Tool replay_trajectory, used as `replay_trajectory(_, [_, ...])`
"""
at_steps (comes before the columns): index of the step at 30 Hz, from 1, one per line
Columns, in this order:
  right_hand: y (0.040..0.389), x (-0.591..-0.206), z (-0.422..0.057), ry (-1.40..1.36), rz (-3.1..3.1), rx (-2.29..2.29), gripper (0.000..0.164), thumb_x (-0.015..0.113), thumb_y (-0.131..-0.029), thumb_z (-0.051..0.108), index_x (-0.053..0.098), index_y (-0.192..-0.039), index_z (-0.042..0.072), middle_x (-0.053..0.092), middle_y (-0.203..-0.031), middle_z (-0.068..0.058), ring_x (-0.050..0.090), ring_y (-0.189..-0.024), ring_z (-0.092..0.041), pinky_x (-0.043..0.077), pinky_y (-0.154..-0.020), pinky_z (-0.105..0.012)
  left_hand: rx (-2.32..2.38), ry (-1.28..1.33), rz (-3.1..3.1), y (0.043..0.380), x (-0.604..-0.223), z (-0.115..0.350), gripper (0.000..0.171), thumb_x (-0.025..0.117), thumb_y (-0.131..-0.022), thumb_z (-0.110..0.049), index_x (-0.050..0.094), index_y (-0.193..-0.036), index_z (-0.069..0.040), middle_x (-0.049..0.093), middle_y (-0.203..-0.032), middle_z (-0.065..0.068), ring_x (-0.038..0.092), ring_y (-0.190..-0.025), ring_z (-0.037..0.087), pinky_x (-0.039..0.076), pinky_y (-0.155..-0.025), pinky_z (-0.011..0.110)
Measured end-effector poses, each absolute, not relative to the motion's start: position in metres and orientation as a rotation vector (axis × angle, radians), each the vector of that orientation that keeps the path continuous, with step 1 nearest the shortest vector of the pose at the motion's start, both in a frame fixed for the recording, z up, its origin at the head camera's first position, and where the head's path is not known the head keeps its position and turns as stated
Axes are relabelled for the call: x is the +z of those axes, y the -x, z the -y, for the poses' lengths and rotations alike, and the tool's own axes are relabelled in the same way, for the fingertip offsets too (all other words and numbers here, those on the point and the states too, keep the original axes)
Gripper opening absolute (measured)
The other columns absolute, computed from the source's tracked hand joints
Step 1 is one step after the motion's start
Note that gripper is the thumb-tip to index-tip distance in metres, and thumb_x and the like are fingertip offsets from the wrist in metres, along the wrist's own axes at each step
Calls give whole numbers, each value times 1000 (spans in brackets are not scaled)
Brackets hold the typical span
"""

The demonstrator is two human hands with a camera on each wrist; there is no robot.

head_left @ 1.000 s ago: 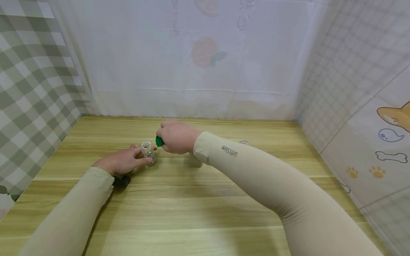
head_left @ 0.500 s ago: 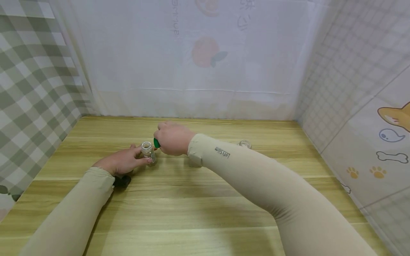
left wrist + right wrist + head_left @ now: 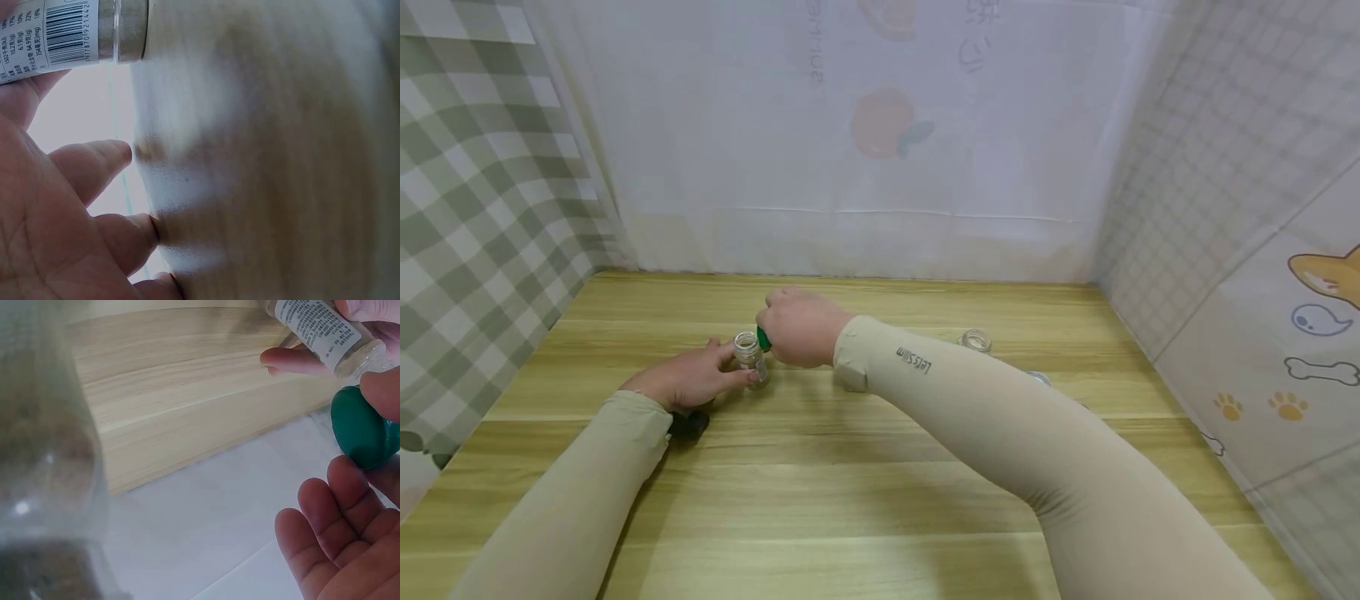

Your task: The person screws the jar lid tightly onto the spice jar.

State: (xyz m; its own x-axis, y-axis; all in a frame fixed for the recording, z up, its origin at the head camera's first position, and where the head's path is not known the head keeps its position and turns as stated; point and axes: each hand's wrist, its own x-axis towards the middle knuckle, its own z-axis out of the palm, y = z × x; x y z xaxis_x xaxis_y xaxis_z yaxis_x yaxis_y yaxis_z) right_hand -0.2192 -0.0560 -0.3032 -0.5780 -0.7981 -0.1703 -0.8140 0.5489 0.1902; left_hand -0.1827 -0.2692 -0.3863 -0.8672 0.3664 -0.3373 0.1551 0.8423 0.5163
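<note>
In the left wrist view, a glass jar (image 3: 53,40) sat at ten o'clock, its base against the smooth, faintly shiny desk (image 3: 262,156). The left hand (image 3: 50,194) held it with the nearer digits, the others bent loosely below. The glass looked stiff, light, rather slippery and breakable; its paper label (image 3: 65,31) seemed the surest place to grip. Whether it held anything could not be told.

In the right wrist view, the right hand (image 3: 356,531) pinched a green cap (image 3: 355,431) at three o'clock, just beside the jar's neck. The cap was probably light, firm plastic, best taken by its sides. A blurred glass object (image 3: 50,462) filled nine o'clock.

In the head view, the jar stood upright toward eight o'clock, uncapped, thumb and finger round it. The cap was near its mouth, at three o'clock; contact was unclear. Another jar (image 3: 976,340) stood beyond the right sleeve (image 3: 970,375). Checked cloth (image 3: 475,175) hung at ten o'clock, a fruit-printed sheet (image 3: 1015,150) at twelve, and a paw-printed panel (image 3: 1225,275) at three
</note>
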Motion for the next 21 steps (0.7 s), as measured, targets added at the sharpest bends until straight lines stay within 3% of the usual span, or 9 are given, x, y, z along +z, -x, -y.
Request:
replay_trajectory(10, [217,-303,59,1409,-2721,378,25,62,-104,25,68,-125,13,59,-110,0,53,-99,-16,50,-96,-30,707,-410,-2582,182,-386,270,75,46,-106,-66,26,-168,-30,12,-165,45,19,-151,66,37,-109,78])
replay_trajectory(21, [216,-303,61,1400,-2738,366,26,62,-104,25,68,-126,13,60,-113,-1,54,-101,-17,51,-97,-31,682,-383,-2581,184,-387,270,79,46,-104,-69,24,-168,-30,5,-163,49,35,-144,66,39,-108,76])
